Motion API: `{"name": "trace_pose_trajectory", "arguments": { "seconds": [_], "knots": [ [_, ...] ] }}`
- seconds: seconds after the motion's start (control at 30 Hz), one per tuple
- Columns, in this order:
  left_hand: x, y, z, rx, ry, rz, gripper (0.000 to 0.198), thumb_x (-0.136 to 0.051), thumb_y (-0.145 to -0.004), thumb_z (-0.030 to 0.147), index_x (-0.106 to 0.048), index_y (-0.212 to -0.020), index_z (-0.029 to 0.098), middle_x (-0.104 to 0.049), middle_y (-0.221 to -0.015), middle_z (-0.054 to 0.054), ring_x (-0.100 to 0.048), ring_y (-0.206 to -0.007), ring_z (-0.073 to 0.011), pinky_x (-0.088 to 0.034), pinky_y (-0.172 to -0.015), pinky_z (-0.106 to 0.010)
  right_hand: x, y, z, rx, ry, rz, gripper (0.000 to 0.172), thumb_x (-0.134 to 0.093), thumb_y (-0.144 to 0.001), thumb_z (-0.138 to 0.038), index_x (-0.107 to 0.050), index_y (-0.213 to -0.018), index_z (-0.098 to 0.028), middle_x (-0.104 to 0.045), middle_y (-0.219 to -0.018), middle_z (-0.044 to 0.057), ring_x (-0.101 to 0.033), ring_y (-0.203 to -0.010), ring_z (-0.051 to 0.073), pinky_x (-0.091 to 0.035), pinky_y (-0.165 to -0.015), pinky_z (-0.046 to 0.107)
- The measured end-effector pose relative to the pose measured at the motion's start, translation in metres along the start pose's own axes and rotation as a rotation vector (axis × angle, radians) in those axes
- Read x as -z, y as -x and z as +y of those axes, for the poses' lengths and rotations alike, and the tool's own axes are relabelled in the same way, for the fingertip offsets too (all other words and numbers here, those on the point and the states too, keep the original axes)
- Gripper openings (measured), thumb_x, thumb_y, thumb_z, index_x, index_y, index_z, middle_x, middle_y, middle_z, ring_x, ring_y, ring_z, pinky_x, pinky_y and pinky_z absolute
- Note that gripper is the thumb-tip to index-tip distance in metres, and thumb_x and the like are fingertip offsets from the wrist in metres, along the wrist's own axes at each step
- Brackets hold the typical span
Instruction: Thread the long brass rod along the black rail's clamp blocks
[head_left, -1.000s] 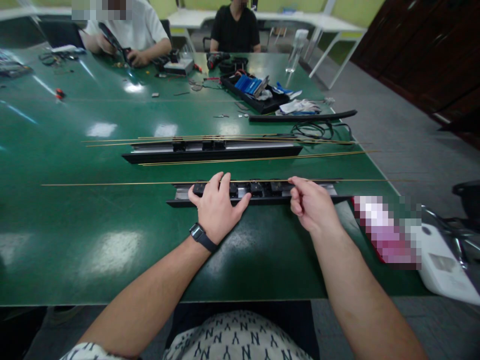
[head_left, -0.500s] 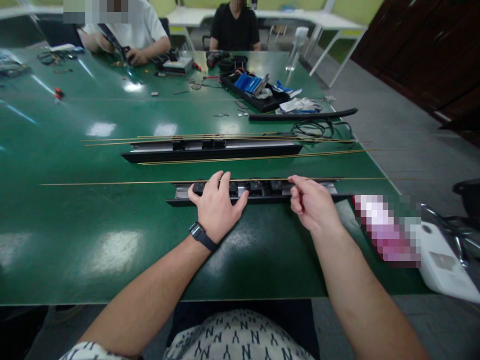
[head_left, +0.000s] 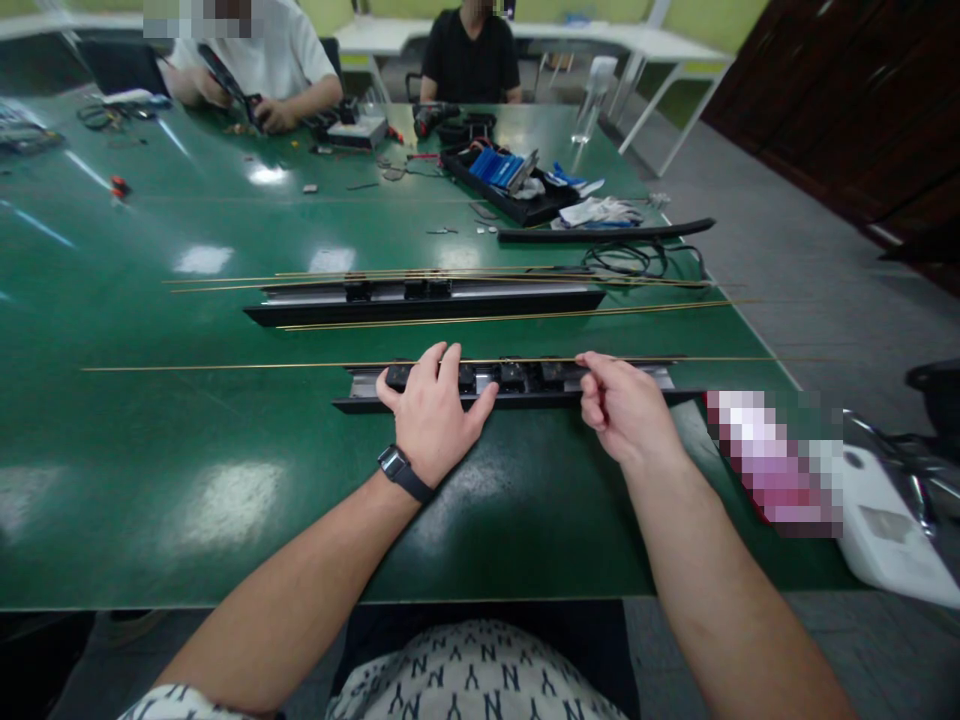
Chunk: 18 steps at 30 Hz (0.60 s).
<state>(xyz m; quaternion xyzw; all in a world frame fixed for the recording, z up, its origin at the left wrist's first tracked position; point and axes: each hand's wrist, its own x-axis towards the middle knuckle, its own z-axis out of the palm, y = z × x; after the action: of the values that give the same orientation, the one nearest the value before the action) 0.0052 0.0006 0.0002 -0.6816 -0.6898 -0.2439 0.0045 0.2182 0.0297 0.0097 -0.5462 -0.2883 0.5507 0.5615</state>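
Note:
In front of me on the green table lies a black rail (head_left: 525, 400) with a silvery channel and several black blocks (head_left: 553, 374) set in it. A long thin brass-coloured rod (head_left: 225, 367) runs along its far edge, reaching well past both ends. My left hand (head_left: 435, 410) rests over the left part of the rail, fingers spread, its fingertips at the rod and the blocks. At the right part, my right hand (head_left: 622, 400) has its fingers curled, with the index fingertip and thumb at the rod. Part of the rail is hidden under both hands.
Behind lies a second black rail (head_left: 427, 308) with more thin rods (head_left: 487, 318) around it. Farther back are a curved black strip (head_left: 607, 232), coiled cable (head_left: 630, 258), a black tray (head_left: 532, 208) and a bottle (head_left: 592, 100). Two people sit opposite; one handles a dark tool (head_left: 225, 80).
Both my hands, the near rail and the rod stay in the same place. Across the table, the person in white shifts slightly.

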Motion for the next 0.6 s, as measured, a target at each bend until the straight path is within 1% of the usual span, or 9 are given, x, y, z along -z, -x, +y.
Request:
{"name": "trace_pose_trajectory", "arguments": {
  "seconds": [0.23, 0.37, 0.6],
  "knots": [
    [-0.0026, 0.0, -0.0018, -0.015, 0.018, 0.031, 0.051, -0.054, -0.096, 0.049, -0.052, -0.142, 0.025, -0.055, -0.151, -0.013, -0.053, -0.135, -0.0332, -0.017, -0.117, -0.067, 0.0002, -0.0024, 0.0002, 0.006, -0.004, 0.022, 0.013, -0.074, -0.084, -0.025, -0.066, -0.084, -0.015, -0.053, -0.052, -0.005, -0.038, -0.029, 0.005, -0.021, -0.025, 0.016],
    [-0.0035, -0.0002, -0.0023, -0.021, 0.02, 0.037, 0.047, -0.053, -0.098, 0.046, -0.052, -0.14, 0.025, -0.056, -0.15, -0.01, -0.055, -0.133, -0.0311, -0.018, -0.117, -0.066, -0.0003, -0.0032, 0.0006, -0.002, -0.01, 0.042, 0.013, -0.072, -0.086, -0.025, -0.065, -0.082, -0.015, -0.052, -0.051, -0.005, -0.037, -0.029, 0.005, -0.021, -0.025, 0.016],
    [-0.003, -0.0008, -0.0026, -0.029, 0.005, 0.023, 0.045, -0.048, -0.101, 0.045, -0.053, -0.14, 0.024, -0.054, -0.151, -0.012, -0.054, -0.132, -0.0303, -0.017, -0.117, -0.066, -0.0011, -0.0041, -0.0006, -0.014, -0.01, 0.073, 0.014, -0.07, -0.089, -0.024, -0.064, -0.08, -0.015, -0.051, -0.05, -0.005, -0.037, -0.028, 0.005, -0.022, -0.025, 0.016]
  ]
}}
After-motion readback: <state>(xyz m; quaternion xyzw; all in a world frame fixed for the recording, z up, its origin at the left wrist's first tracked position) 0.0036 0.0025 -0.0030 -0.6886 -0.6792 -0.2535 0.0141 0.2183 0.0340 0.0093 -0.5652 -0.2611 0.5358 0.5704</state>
